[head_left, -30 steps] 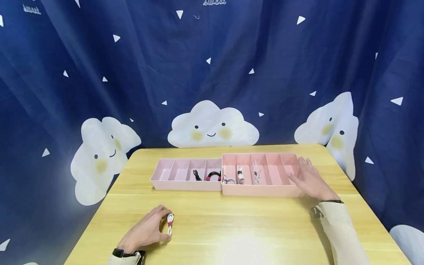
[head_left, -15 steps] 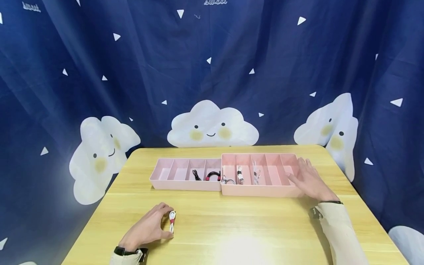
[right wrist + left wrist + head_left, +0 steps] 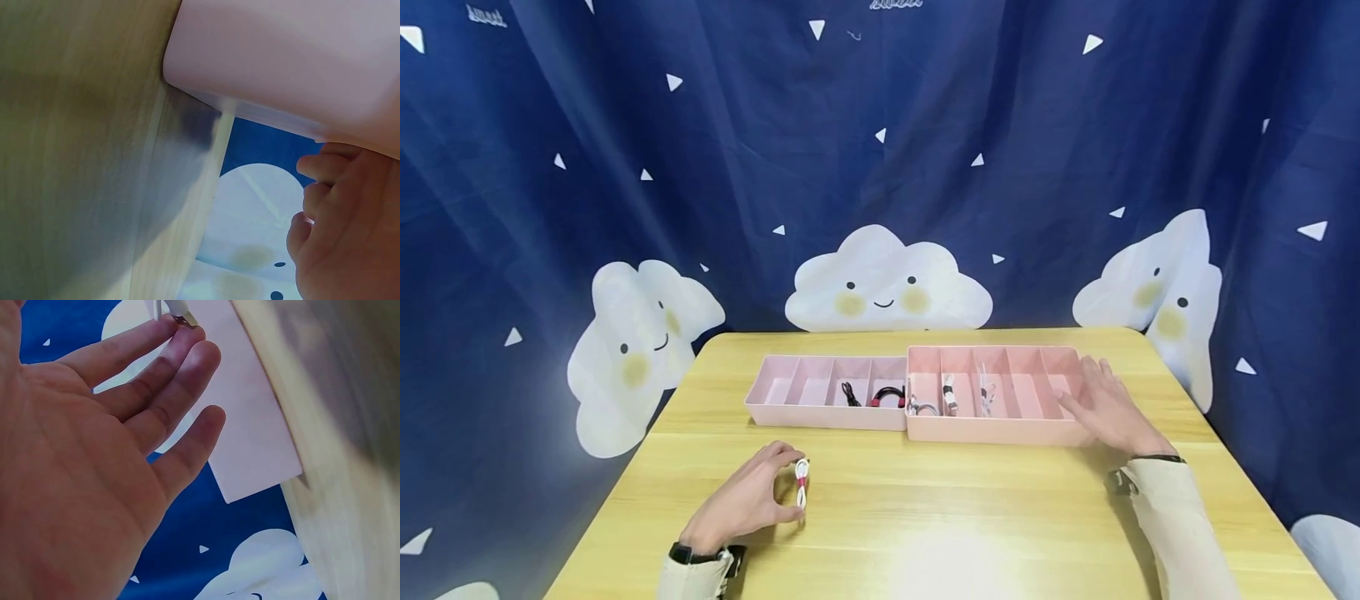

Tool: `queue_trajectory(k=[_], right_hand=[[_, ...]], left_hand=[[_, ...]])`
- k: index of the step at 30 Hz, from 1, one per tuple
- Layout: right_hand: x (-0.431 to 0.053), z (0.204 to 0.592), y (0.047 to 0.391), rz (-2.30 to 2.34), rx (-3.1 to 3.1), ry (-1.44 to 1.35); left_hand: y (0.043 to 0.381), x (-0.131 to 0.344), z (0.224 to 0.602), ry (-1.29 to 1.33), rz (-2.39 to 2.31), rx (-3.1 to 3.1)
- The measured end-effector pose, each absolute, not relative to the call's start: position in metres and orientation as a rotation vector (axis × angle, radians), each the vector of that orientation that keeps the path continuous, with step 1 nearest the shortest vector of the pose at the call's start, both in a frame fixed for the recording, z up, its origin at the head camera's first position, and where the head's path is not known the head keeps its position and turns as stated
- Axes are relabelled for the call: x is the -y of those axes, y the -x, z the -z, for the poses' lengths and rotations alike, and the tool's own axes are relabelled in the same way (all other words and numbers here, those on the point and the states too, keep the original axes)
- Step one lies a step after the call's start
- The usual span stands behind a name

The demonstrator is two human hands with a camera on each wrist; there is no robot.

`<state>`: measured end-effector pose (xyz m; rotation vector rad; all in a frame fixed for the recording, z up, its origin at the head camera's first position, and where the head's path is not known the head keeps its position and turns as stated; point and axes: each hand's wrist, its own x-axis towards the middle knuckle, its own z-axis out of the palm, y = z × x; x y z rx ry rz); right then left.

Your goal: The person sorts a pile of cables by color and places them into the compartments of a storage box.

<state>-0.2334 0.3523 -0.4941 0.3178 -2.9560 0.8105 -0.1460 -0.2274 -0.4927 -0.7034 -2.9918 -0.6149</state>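
My left hand (image 3: 741,504) pinches a small bundle of white cable (image 3: 802,483) with a red tie between thumb and fingertips, just over the table. Its metal plug (image 3: 189,320) shows at the fingertips in the left wrist view. At the right end of the pink divided box (image 3: 992,431), my right hand (image 3: 1116,412) rests on the end wall, thumb over the last compartment and fingers along the outside. In the right wrist view the box hides the thumb. The pink box holds a grey cable (image 3: 927,408), a white cable with a black tie (image 3: 950,396) and another white cable (image 3: 987,396).
Against the pink box's left side stands a paler lilac divided box (image 3: 823,417). It holds a thin black cable (image 3: 850,395) and a black cable with red ties (image 3: 889,393). Both boxes stand toward the back of the wooden table (image 3: 865,500), before a blue curtain (image 3: 925,192).
My left hand has moved a little forward and right with the white cable, toward the boxes. My right hand stays at the end of the pink box. The view has shifted slightly.
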Motion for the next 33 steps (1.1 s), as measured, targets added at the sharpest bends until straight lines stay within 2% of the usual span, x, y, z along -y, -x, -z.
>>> queue_trajectory(k=[33], right_hand=[[-0.350,0.489,0.231,-0.821,2.978,-0.296]], left_hand=[[0.172,0.191,0.445,0.785,0.665,2.879]])
